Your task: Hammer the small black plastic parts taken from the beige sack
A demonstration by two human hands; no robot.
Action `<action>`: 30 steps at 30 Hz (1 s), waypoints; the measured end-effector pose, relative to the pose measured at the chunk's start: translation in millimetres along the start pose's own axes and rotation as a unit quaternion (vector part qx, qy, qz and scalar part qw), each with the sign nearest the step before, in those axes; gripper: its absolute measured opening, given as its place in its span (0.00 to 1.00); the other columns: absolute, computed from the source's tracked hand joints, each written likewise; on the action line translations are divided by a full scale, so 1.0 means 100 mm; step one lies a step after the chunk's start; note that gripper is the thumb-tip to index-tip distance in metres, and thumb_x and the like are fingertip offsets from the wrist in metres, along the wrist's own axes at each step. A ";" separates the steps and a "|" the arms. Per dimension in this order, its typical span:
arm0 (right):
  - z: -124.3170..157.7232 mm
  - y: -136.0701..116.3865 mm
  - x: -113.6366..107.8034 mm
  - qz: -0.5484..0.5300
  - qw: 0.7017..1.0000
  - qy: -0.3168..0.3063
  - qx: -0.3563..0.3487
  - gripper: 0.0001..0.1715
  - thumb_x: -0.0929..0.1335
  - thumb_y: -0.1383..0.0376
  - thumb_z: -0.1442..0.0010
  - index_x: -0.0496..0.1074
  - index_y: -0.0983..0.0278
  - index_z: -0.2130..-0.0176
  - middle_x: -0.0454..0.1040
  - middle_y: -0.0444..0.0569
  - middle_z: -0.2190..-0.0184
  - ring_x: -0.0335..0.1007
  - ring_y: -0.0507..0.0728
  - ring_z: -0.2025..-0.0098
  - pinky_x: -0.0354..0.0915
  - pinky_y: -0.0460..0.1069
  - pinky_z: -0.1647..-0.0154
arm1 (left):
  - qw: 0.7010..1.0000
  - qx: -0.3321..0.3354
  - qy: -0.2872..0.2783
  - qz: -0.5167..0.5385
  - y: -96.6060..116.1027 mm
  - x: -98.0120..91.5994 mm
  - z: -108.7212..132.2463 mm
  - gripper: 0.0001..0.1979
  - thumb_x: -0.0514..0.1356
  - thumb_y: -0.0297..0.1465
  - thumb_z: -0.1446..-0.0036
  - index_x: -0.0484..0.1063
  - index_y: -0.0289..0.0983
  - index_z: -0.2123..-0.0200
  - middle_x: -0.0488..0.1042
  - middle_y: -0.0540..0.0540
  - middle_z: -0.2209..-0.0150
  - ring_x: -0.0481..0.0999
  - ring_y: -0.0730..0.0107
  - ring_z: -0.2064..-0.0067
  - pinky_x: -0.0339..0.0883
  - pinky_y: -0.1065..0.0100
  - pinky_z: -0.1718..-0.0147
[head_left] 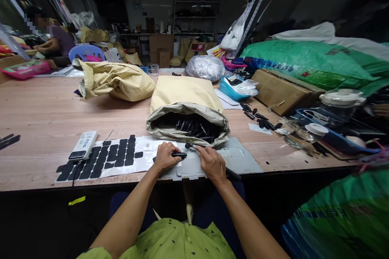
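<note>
My left hand (165, 156) is closed on a short black cylindrical piece (180, 155), which points to the right over a grey board (194, 164). In my right hand (212, 163) is a small hammer (189, 145); its metal head shows just right of the black piece, and its dark handle sticks out behind the hand. Just beyond both hands, an open paper sack (185, 93) lies with its mouth toward me, holding several similar black pieces (197, 126). Left of my left hand is a white sheet (142, 149) with black rounded stickers (117, 156).
A white handheld device (83, 145) rests on the sticker sheet. Another paper sack (118, 81) lies at the back left. To the right are loose black pieces (261, 119), a cardboard box (282, 89) and green sacks (310, 60). Another person (57, 40) sits far left.
</note>
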State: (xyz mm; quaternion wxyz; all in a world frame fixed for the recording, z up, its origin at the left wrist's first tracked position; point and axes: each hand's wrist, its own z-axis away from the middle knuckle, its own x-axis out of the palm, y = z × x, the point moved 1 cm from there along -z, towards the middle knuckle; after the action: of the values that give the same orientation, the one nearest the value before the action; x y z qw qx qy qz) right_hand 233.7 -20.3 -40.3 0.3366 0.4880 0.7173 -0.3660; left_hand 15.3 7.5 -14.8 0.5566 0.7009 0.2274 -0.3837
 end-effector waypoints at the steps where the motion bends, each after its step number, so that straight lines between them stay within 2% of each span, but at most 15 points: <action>1: 0.00 0.01 0.02 -0.001 1.000 0.003 0.000 0.17 0.64 0.65 0.35 0.76 0.57 0.49 0.73 0.47 0.66 0.65 0.55 0.63 0.59 0.49 0.61 | 1.000 0.006 -0.006 0.002 0.00 -0.01 0.00 0.08 0.67 0.32 0.53 0.81 0.43 0.66 0.74 0.49 0.67 0.68 0.61 0.59 0.59 0.60 0.56; 6: 0.00 0.02 0.03 -0.022 1.000 -0.003 0.019 0.14 0.67 0.63 0.36 0.78 0.55 0.52 0.72 0.47 0.66 0.62 0.56 0.63 0.58 0.49 0.61 | 0.996 0.047 -0.049 0.054 0.07 -0.10 0.13 0.08 0.70 0.33 0.55 0.80 0.41 0.67 0.74 0.47 0.63 0.68 0.60 0.56 0.59 0.58 0.52; 10: -0.01 0.02 0.02 -0.029 0.999 -0.005 0.030 0.14 0.67 0.64 0.37 0.78 0.54 0.52 0.72 0.46 0.66 0.62 0.55 0.63 0.58 0.49 0.61 | 0.981 0.128 -0.084 0.119 0.15 -0.12 0.55 0.08 0.71 0.32 0.56 0.79 0.40 0.69 0.73 0.46 0.51 0.68 0.57 0.48 0.60 0.57 0.47; 15: 0.00 0.01 0.02 -0.027 0.999 0.000 0.030 0.14 0.67 0.64 0.37 0.78 0.55 0.53 0.72 0.47 0.66 0.62 0.55 0.63 0.58 0.49 0.61 | 0.984 0.151 -0.099 0.002 0.15 0.07 1.03 0.11 0.70 0.28 0.59 0.79 0.42 0.68 0.61 0.47 0.35 0.57 0.47 0.36 0.49 0.49 0.37; 20: 0.00 0.00 0.02 -0.032 0.999 0.003 0.033 0.14 0.66 0.64 0.37 0.78 0.56 0.53 0.72 0.47 0.66 0.62 0.55 0.63 0.57 0.49 0.60 | 0.976 0.169 -0.101 -0.087 0.09 0.27 1.17 0.10 0.67 0.26 0.59 0.77 0.39 0.69 0.45 0.48 0.28 0.46 0.44 0.30 0.39 0.45 0.34; 24: 0.00 -0.01 0.01 -0.033 0.999 0.003 0.032 0.14 0.66 0.64 0.37 0.77 0.56 0.53 0.72 0.47 0.66 0.62 0.56 0.63 0.57 0.49 0.60 | 0.976 0.175 -0.087 -0.095 0.11 0.31 1.27 0.09 0.66 0.25 0.60 0.74 0.37 0.71 0.39 0.46 0.27 0.43 0.40 0.29 0.37 0.43 0.34; 26: 0.00 -0.02 0.00 -0.034 0.999 0.006 0.031 0.14 0.66 0.63 0.37 0.77 0.56 0.53 0.72 0.47 0.65 0.62 0.56 0.62 0.57 0.49 0.60 | 0.980 0.172 -0.070 -0.073 0.17 0.27 1.27 0.10 0.67 0.27 0.61 0.74 0.37 0.70 0.44 0.45 0.28 0.46 0.39 0.31 0.39 0.41 0.35; 28: 0.00 -0.02 0.00 -0.032 0.999 0.006 0.032 0.14 0.66 0.64 0.37 0.77 0.56 0.53 0.72 0.47 0.65 0.61 0.56 0.62 0.57 0.49 0.60 | 0.985 0.164 -0.032 -0.041 0.25 0.19 1.18 0.11 0.68 0.29 0.60 0.75 0.39 0.69 0.56 0.43 0.32 0.54 0.41 0.34 0.47 0.42 0.37; 30: 0.00 -0.03 -0.01 -0.028 0.999 0.004 0.034 0.14 0.66 0.64 0.37 0.77 0.56 0.53 0.72 0.47 0.65 0.61 0.56 0.62 0.57 0.49 0.60 | 0.989 0.146 0.031 -0.012 0.32 0.10 0.94 0.07 0.66 0.30 0.54 0.74 0.40 0.68 0.71 0.42 0.43 0.66 0.49 0.41 0.57 0.47 0.43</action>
State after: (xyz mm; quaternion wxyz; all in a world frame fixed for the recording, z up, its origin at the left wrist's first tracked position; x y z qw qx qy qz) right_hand 231.1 -21.0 -39.2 0.3067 0.4799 0.7195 -0.3973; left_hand 18.3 -92.1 -11.9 0.4367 0.7833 0.1941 -0.3976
